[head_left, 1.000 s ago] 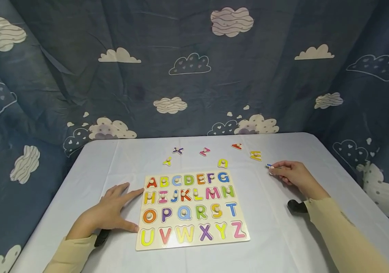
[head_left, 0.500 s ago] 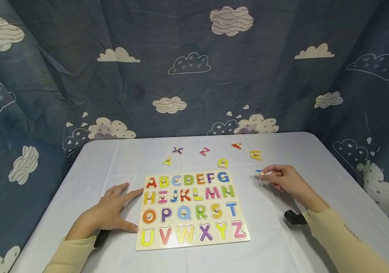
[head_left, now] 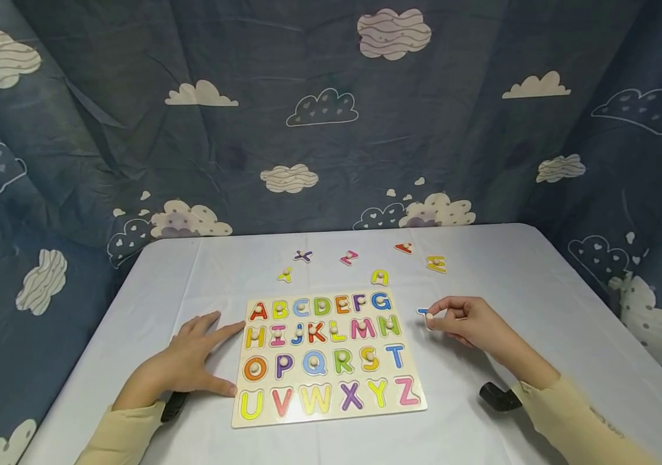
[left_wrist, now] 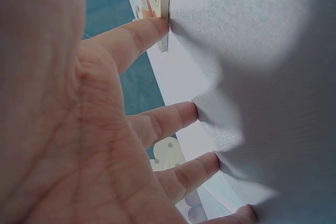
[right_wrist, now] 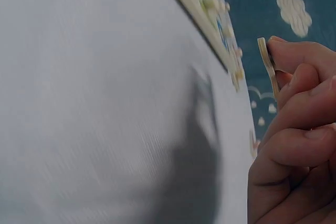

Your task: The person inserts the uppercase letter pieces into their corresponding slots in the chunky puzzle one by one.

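A wooden alphabet puzzle board (head_left: 331, 413) lies on the table with knobbed letter pieces in its upper rows. Printed outlines without knobs show at T (head_left: 394, 356) and along the bottom row, U to Z. My left hand (head_left: 188, 361) is spread at the board's left side; in the left wrist view a fingertip (left_wrist: 160, 26) touches the board's edge and other fingertips rest on the cloth. Right of the board, my right hand (head_left: 476, 326) pinches a blue letter T piece (head_left: 424, 312) between thumb and fingers. The right wrist view shows that piece (right_wrist: 268, 64) edge-on, above the cloth.
Behind the board lie loose letter pieces: a yellow Y (head_left: 285, 275), purple X (head_left: 303, 256), pink Z (head_left: 349, 258), yellow U (head_left: 380, 278), red V (head_left: 403, 248) and yellow W (head_left: 436, 264). A dark cloud-patterned curtain (head_left: 237, 148) hangs behind the white-covered table (head_left: 191, 271).
My right hand has moved left and nearer with the blue T piece, towards the board's right edge. The left hand has stayed in place.
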Demonstrator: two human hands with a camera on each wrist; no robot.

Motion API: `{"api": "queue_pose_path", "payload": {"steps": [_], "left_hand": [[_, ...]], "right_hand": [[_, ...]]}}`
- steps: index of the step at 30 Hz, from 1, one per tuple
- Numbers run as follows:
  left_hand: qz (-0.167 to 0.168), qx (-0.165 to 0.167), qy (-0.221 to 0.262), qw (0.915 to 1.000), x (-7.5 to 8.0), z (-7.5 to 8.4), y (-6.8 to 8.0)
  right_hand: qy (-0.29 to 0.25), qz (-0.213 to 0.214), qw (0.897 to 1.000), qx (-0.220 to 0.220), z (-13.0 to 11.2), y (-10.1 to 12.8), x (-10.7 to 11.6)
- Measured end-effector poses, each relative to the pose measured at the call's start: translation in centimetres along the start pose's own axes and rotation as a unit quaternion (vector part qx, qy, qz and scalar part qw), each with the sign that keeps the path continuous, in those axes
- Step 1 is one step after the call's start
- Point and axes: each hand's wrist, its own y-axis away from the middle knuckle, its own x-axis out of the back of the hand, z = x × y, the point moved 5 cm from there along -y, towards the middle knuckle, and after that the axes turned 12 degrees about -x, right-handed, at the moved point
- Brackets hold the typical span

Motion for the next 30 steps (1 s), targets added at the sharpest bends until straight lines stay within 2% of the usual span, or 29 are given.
{"api": "queue_pose_path", "payload": {"steps": [8,18,30], "left_hand": [[0.001,-0.002,0.002,1.0000,0.0,-0.1,0.1],[0.001,-0.005,0.003,1.0000,-0.1,0.0,0.0],[-0.001,-0.001,0.003,1.0000,0.0,0.0,0.0]], "right_hand": [[0.003,-0.038,0.999,0.022,-1.1,1.8,-2.8],[0.005,-0.101,0.993,0.059,-1.4,2.3,-5.8],[0.007,-0.105,0.992,0.064,-1.7,2.5,-6.8]]}}
